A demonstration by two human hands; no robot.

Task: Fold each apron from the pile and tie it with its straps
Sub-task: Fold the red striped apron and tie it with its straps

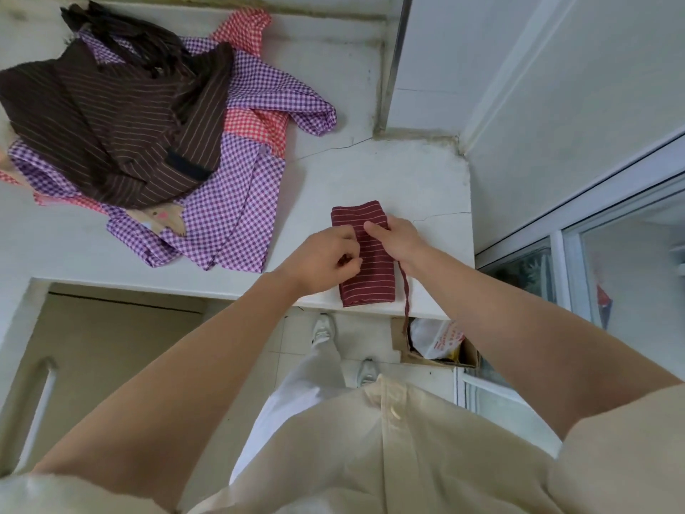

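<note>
A maroon apron with thin white stripes (370, 280) lies folded into a narrow bundle near the front edge of the white counter (426, 187). My left hand (326, 261) rests on its left side, fingers curled and pinching a bit of maroon strap. My right hand (398, 239) lies on the bundle's right side, thumb pressing the cloth and fingers curled round the strap. The maroon strap (406, 291) runs from under my right hand and hangs over the counter edge. The pile of unfolded aprons (141, 142) lies at the back left: brown striped on top, purple and red checked below.
A white wall and a window frame (556, 142) close off the counter on the right. Below the counter edge stands an open cardboard box (437, 343) holding bags. My feet and the tiled floor show beneath. A cupboard opening sits at the lower left.
</note>
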